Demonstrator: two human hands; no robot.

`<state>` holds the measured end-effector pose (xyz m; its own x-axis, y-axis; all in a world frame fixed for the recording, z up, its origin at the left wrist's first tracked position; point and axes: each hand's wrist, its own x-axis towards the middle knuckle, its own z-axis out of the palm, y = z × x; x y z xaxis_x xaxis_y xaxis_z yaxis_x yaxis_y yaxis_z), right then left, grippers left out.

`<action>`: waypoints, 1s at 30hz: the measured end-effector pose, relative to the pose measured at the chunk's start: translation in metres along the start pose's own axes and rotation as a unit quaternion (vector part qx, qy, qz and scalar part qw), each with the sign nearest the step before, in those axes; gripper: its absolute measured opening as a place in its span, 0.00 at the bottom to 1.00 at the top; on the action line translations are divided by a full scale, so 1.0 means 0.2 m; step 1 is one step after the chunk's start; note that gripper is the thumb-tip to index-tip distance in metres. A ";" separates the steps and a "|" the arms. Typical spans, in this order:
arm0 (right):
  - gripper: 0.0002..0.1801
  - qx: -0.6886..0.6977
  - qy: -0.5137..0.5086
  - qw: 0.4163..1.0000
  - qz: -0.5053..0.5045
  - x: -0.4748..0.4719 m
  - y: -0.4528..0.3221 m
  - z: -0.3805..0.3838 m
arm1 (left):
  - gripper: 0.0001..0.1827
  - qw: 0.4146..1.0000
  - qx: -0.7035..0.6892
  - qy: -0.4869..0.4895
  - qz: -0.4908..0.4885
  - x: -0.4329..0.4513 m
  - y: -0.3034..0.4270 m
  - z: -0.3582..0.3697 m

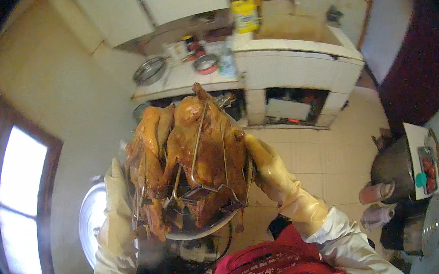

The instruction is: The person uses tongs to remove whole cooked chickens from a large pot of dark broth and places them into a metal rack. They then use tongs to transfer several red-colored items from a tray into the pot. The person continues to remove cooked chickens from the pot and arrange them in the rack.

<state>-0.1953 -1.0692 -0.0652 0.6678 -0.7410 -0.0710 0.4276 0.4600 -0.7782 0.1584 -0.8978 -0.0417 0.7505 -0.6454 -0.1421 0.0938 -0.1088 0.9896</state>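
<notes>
Several browned roast birds, ducks by their look point(205, 155), lie piled on a round metal tray point(198, 233), with bent metal hooks and rods among them. My left hand point(117, 193), in a pale yellow glove, is at the left side of the load. At its right side my right hand point(260, 154), in a yellow glove, is against the tray's edge. Both hands bear the tray in front of my red apron point(262, 264). The birds and the tray's rim hide most of my fingers.
Beyond is a white counter point(185, 82) with a round pan point(150, 71), a bowl point(206, 64) and a yellow container point(245, 15). A dark, wok-like pan point(160, 261) sits below the tray. Large pots point(389, 166) and bottles point(376, 192) stand at right, a window point(24, 171) at left.
</notes>
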 end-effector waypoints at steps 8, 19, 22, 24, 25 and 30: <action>0.31 -0.161 0.254 0.952 -0.053 0.16 -1.00 -1.03 | 0.30 0.993 0.080 -0.092 0.002 0.63 0.03 1.76; 0.29 -0.113 0.494 0.857 -0.096 0.63 -1.87 -2.36 | 0.33 0.936 0.155 -0.303 0.085 1.48 -0.07 4.15; 0.31 -0.103 0.530 0.828 -0.154 0.85 -2.03 -2.76 | 0.35 0.925 0.174 -0.324 0.097 1.60 -0.06 4.79; 0.32 -0.098 0.567 0.801 -0.166 1.06 -2.13 -2.93 | 0.34 0.900 0.224 -0.337 0.161 1.82 -0.17 5.13; 0.33 -0.093 0.582 0.789 -0.171 1.13 -2.19 -3.03 | 0.34 0.890 0.234 -0.350 0.175 1.82 -0.12 5.28; 0.34 -0.065 0.625 0.761 -0.163 1.40 -2.33 -3.54 | 0.30 0.846 0.299 -0.374 0.235 2.05 -0.12 5.94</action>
<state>-0.6381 -1.8370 -0.1648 -0.5964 -0.7287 -0.3366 0.3286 0.1609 -0.9306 -0.3129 -2.0575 -0.1497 -0.0325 -0.9971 0.0695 -0.6162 0.0747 0.7841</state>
